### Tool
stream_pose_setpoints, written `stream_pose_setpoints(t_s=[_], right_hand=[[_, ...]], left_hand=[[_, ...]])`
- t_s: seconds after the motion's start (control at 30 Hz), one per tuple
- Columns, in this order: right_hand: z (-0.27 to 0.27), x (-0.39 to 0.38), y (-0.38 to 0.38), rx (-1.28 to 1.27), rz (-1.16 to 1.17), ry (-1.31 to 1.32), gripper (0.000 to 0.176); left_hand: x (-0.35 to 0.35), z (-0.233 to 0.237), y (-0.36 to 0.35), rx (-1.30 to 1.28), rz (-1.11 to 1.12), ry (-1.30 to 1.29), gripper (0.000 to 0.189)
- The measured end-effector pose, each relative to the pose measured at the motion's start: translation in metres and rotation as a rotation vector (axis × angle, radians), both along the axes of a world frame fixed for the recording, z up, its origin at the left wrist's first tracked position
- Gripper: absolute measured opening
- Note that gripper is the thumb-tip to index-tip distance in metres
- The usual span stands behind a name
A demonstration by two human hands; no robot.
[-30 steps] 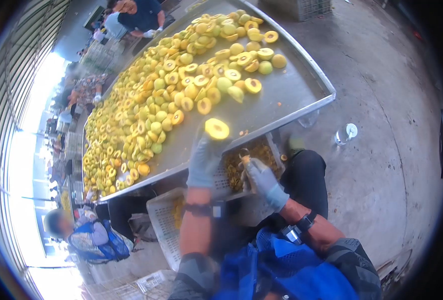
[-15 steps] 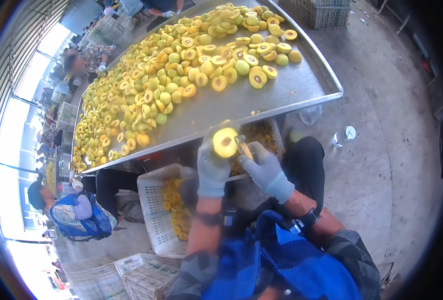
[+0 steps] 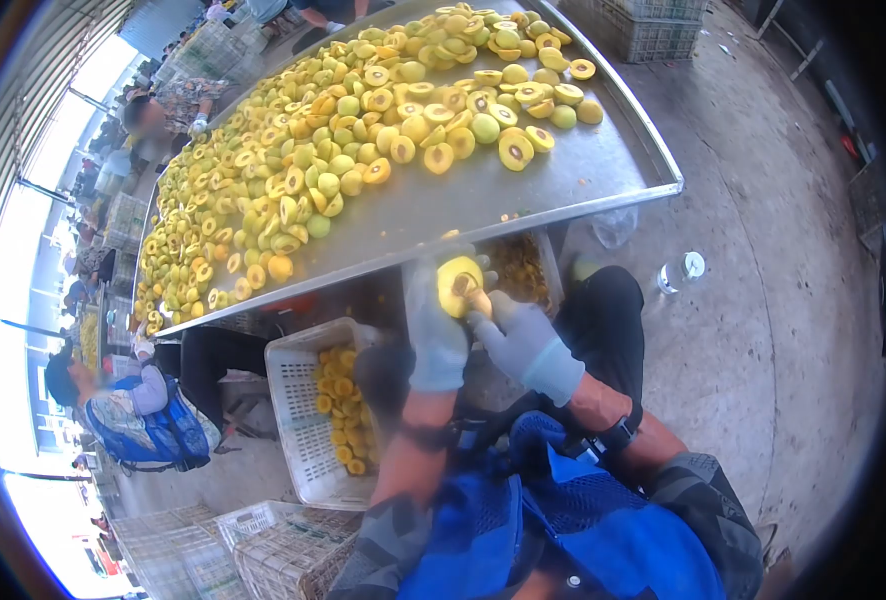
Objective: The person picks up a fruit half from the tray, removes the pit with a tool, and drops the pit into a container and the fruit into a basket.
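My left hand [image 3: 437,338], in a pale work glove, holds up a yellow peach half [image 3: 450,276] with its cut face towards me. A brown hollow or stone shows at the fruit's middle. My right hand [image 3: 529,346], also gloved, is closed around a small tool with a wooden-looking handle [image 3: 478,301]. The tool's tip meets the middle of the cut face; its exact shape is hidden. Just beyond my hands runs the rim of a metal table [image 3: 403,262], heaped with peach halves [image 3: 313,165]. Below them sits a container of brownish scraps [image 3: 521,270].
A white plastic crate [image 3: 298,420] with yellow fruit pieces [image 3: 344,405] stands at my left. Stacked crates [image 3: 288,555] lie behind it. A co-worker in a blue vest [image 3: 163,430] sits further left. On the right floor are a clear jar [image 3: 675,275] and a plastic bag [image 3: 615,228].
The tool has moved from the fruit's right edge into the middle of its cut face. My hands have shifted slightly, and the view has turned a little.
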State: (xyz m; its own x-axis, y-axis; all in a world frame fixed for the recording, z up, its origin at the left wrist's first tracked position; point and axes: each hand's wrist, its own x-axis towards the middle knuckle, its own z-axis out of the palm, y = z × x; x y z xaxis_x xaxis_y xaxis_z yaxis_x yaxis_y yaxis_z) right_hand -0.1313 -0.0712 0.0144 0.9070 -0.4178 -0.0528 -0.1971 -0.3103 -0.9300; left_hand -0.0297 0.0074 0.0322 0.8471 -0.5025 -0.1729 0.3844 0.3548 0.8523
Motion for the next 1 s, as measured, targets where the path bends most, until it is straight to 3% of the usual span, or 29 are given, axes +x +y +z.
stream_pose_setpoints(t_s=[0.4,0.83,1.0], right_hand=[[0.005,-0.004,0.007,-0.089,-0.033,-0.015,0.034],[0.011,-0.008,0.002,0.129,0.093,-0.042,0.036],[0.008,-0.01,0.001,0.318,0.17,-0.086,0.035]], left_hand=[[-0.011,0.021,-0.011,0.195,0.16,-0.111,0.054],[-0.01,0.018,-0.004,0.263,0.124,-0.273,0.064],[-0.002,0.016,0.004,0.251,0.001,-0.48,0.065]])
